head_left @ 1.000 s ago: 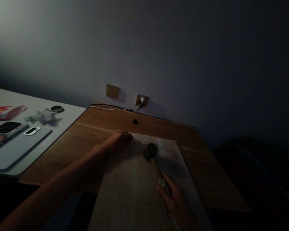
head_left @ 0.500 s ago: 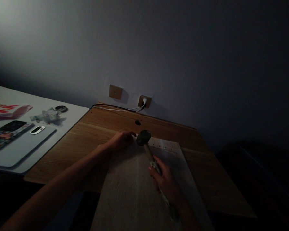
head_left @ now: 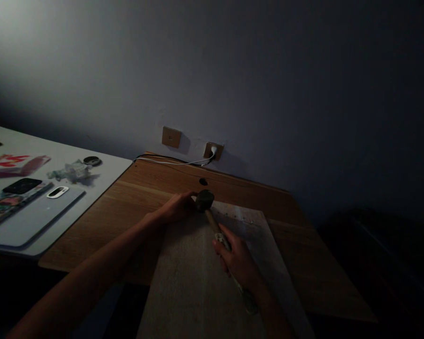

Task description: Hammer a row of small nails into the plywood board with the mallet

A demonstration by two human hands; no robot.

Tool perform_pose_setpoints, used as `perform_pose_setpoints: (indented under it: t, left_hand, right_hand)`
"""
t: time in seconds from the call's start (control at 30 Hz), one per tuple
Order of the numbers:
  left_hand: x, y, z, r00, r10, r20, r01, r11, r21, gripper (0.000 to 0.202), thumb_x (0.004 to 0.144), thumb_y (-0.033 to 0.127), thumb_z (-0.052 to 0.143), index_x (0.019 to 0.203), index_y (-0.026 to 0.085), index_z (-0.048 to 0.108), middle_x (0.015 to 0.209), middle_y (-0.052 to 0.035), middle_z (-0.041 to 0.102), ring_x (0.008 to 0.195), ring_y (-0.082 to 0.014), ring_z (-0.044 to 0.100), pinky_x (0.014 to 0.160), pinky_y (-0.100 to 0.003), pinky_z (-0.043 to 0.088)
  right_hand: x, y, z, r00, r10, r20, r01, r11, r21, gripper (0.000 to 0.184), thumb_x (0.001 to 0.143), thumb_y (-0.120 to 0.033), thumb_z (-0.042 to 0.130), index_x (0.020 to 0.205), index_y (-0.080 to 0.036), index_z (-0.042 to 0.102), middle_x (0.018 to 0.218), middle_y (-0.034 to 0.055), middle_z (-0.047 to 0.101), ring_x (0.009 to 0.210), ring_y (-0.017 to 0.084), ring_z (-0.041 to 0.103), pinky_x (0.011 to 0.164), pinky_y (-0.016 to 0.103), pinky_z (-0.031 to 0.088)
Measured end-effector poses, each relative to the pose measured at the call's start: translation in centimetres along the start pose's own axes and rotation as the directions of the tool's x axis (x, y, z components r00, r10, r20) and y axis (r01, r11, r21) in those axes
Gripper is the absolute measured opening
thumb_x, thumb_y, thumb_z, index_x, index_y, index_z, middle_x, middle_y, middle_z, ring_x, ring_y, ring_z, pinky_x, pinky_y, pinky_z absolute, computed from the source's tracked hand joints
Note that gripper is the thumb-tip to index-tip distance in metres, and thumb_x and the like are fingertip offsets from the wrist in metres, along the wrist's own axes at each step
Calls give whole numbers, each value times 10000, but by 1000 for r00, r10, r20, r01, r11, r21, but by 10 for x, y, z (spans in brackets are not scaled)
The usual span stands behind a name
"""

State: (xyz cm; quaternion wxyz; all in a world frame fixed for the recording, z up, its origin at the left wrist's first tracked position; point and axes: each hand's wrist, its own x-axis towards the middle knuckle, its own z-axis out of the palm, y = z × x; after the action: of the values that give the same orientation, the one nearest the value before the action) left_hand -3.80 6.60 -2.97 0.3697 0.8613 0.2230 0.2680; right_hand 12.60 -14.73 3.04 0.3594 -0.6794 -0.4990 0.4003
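Observation:
My right hand (head_left: pixel 238 259) is wrapped round the handle of a mallet (head_left: pixel 212 219), whose dark, blunt head lies up and to the left. Under it, a pale flat board (head_left: pixel 183 278) rests on the wooden desk. My left hand (head_left: pixel 178 207) is at the board's far left corner, its fingers bent together close beside the mallet head. Whatever they pinch is hidden behind the head and too dark to see. Several small nail-like pieces (head_left: pixel 243 220) stand in a row along the board's far edge, right of the mallet.
The wooden desk (head_left: pixel 127 202) meets a wall with two outlet plates (head_left: pixel 171 137), one with a white plug and cables (head_left: pixel 183 163). On the white table (head_left: pixel 102 172) to the left lie a laptop-like slab (head_left: pixel 38 216), phones, crumpled plastic (head_left: pixel 74 172) and a red-and-white packet (head_left: pixel 17 163).
The mallet head has shifted slightly left, nearer my left fingers, and my right hand has moved left with it. My left hand stays at the board's far corner. The view has shifted a little.

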Motion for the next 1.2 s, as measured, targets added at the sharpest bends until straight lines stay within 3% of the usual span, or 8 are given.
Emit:
perform_pose_setpoints:
  t: [0.27, 0.43, 0.57, 0.77, 0.9, 1.03, 1.13, 1.2]
  left_hand:
    - [0, 5, -2, 1000, 5, 15, -5, 1000, 13, 427, 827, 218, 662, 1249, 164, 622, 937, -51, 764, 831, -204, 717, 725, -263, 502]
    - [-1, 9, -3, 999, 12, 29, -12, 1000, -14, 451, 813, 173, 621, 1264, 160, 607, 950, -46, 768, 833, -184, 721, 749, -258, 514]
    - [-1, 10, -4, 999, 4, 45, -4, 1000, 5, 438, 807, 195, 626, 1243, 164, 611, 942, -42, 765, 838, -177, 719, 767, -257, 523]
    - [0, 9, -5, 999, -8, 47, 7, 1000, 7, 431, 813, 280, 650, 1230, 176, 615, 981, -63, 758, 877, -195, 719, 797, -287, 542]
    - [-1, 13, -5, 998, -29, 48, 27, 999, 29, 442, 817, 310, 644, 1235, 166, 614, 994, -78, 749, 869, -202, 709, 803, -311, 547]
    - [1, 13, -5, 998, -33, 59, 31, 999, 43, 441, 836, 329, 634, 1247, 174, 602, 1003, -78, 747, 872, -204, 705, 807, -317, 549]
    - [2, 12, -8, 998, -40, 40, 36, 995, 97, 435, 852, 324, 616, 1261, 179, 597, 1015, -79, 744, 891, -213, 704, 820, -327, 553]
    - [-4, 16, -11, 1000, -24, 4, 23, 976, 215, 401, 881, 310, 580, 1260, 181, 605, 1075, -93, 734, 976, -233, 692, 885, -361, 546]
  right_hand:
    - [-3, -2, 3, 1000, 11, 5, -11, 1000, 11, 472, 922, -359, 547, 1366, -200, 581, 689, -67, 537, 370, 62, 450, 310, 171, 350]
    - [-22, 8, 2, 993, 116, -28, -104, 958, 269, 511, 849, -488, 656, 1260, -186, 605, 692, -72, 546, 370, 54, 429, 318, 172, 340]
    - [-61, 25, 0, 922, 313, -227, -169, 854, 492, 599, 774, -625, 718, 1192, -212, 603, 714, -45, 629, 395, 71, 469, 339, 173, 362]
    - [-98, 52, -12, 819, 494, -292, -267, 779, 568, 626, 698, -762, 700, 1012, -224, 638, 537, -55, 601, 367, 127, 500, 347, 220, 400]
    - [-103, 64, -20, 803, 492, -337, -298, 820, 489, 554, 743, -756, 662, 956, -246, 699, 788, 38, 766, 682, 244, 731, 555, 307, 570]
    - [-103, 72, -25, 862, 349, -369, -240, 920, 308, 788, 752, -690, 696, 1401, -261, 576, 1289, 87, 724, 1243, 319, 643, 998, 413, 539]
    - [-102, 77, -24, 916, 227, -331, -186, 971, 151, 927, 864, -640, 603, 1613, -201, 277, 1294, 131, 720, 1252, 294, 646, 1073, 441, 484]
    - [-101, 79, -24, 926, 153, -345, -162, 987, 1, 840, 909, -606, 560, 1609, -213, 311, 1329, 135, 701, 1266, 287, 640, 1074, 427, 487]
